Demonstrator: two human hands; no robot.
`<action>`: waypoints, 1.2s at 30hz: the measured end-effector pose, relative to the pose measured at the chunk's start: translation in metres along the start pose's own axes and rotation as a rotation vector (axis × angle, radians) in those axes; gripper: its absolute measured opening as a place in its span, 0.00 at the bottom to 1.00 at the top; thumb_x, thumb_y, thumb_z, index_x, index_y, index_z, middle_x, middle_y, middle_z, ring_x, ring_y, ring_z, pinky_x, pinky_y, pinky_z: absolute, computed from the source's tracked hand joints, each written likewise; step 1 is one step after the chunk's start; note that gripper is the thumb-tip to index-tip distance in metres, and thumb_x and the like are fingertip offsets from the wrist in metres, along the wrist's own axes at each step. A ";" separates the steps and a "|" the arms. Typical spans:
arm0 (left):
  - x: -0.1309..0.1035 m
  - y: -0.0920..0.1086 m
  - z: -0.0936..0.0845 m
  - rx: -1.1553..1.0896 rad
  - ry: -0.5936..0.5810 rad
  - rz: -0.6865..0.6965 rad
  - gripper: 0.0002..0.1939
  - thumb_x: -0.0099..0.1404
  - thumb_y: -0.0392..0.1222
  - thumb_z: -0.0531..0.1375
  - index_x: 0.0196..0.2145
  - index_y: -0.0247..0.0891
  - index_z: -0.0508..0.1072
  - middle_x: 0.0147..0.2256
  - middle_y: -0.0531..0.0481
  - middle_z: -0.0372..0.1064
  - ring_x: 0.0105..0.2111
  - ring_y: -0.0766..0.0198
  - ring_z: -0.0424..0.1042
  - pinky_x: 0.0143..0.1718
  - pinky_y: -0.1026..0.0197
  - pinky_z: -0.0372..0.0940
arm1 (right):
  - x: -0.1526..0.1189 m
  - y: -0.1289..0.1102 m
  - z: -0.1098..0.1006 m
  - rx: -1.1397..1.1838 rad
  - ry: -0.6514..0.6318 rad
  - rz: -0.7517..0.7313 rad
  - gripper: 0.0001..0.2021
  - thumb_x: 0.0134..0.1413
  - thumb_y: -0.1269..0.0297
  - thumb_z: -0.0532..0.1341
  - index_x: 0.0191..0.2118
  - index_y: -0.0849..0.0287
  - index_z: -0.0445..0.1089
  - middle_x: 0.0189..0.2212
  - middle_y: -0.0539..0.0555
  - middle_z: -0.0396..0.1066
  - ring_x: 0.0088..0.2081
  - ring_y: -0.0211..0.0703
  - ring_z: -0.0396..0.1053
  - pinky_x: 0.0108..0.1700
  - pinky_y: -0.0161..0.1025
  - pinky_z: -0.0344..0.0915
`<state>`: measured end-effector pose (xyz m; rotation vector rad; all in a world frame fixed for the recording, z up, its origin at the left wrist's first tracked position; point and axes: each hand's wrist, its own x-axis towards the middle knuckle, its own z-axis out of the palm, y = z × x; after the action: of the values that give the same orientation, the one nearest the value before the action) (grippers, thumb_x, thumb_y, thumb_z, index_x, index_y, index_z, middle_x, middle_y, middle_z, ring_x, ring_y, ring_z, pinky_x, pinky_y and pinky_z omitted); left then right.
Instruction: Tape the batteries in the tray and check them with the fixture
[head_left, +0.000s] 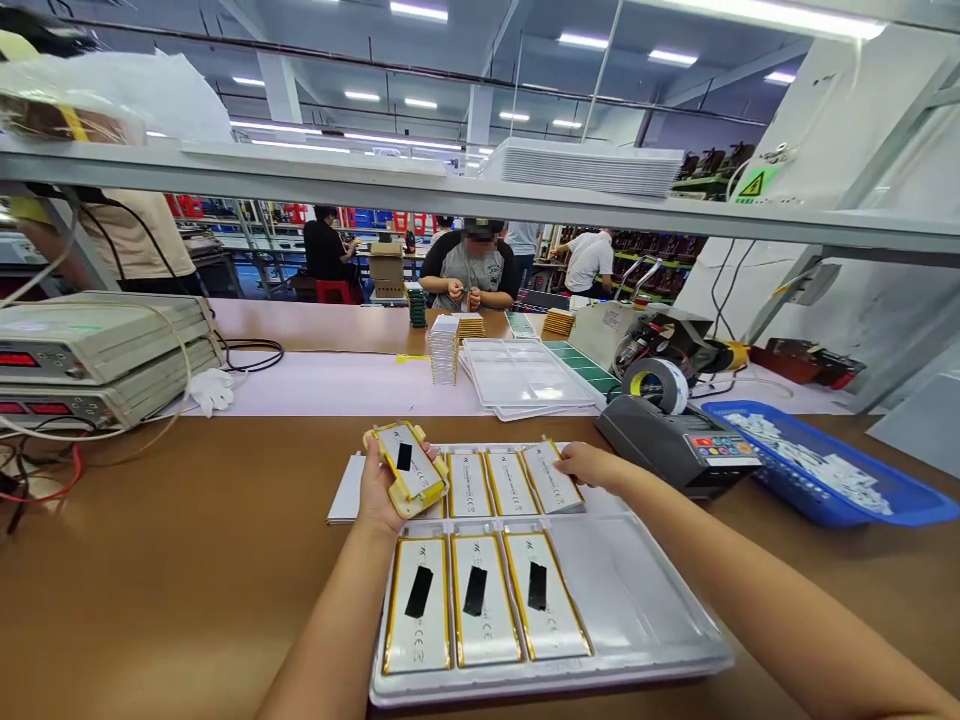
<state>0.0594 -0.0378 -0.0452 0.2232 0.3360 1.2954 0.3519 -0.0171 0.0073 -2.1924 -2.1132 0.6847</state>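
My left hand (pixel 381 492) is closed around a pale yellow holder (pixel 407 506). In it sits a flat pouch battery (pixel 421 474) with a black tape strip on its face. At the back row's right end of a clear plastic tray (pixel 652 610), my right hand (pixel 594 466) pinches the edge of another battery (pixel 550 482), which lies slightly tilted. Two batteries without tape, one of them the middle battery (pixel 512 484), lie beside it. Three taped batteries fill the front row from the left, including the taped battery (pixel 482 600); the front right part shows bare plastic.
A grey tape dispenser (pixel 667 440) and a blue basket (pixel 810 490) of small white pieces stand to the right. Stacked clear trays (pixel 525 372) and a white stack (pixel 444 350) lie beyond. Measuring instruments (pixel 97 350) stand left. A shelf (pixel 375 172) crosses above; a co-worker (pixel 469 265) sits opposite.
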 end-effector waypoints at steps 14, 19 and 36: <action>-0.007 0.002 -0.008 -0.011 -0.206 -0.019 0.28 0.56 0.60 0.47 0.44 0.35 0.66 0.37 0.42 0.71 0.40 0.52 0.68 0.40 0.50 0.62 | -0.002 -0.179 0.038 0.239 -0.011 -0.523 0.07 0.48 0.64 0.53 0.29 0.61 0.64 0.29 0.53 0.68 0.29 0.38 0.62 0.28 0.33 0.54; -0.009 0.004 -0.008 -0.023 -0.311 -0.037 0.33 0.54 0.65 0.45 0.43 0.33 0.66 0.38 0.41 0.69 0.41 0.52 0.67 0.42 0.49 0.61 | -0.031 -0.144 0.027 -0.067 0.318 -0.520 0.13 0.54 0.56 0.47 0.29 0.57 0.63 0.30 0.51 0.68 0.32 0.40 0.63 0.28 0.34 0.50; -0.017 0.052 -0.007 0.486 0.257 0.349 0.19 0.42 0.34 0.58 0.36 0.36 0.66 0.29 0.50 0.66 0.29 0.63 0.67 0.35 0.55 0.63 | -0.096 0.031 0.073 0.138 0.254 -0.105 0.19 0.51 0.51 0.46 0.38 0.56 0.66 0.40 0.55 0.69 0.40 0.46 0.66 0.38 0.37 0.61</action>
<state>0.0064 -0.0407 -0.0320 0.5464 0.8628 1.5757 0.3590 -0.1323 -0.0402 -1.9642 -1.9747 0.4974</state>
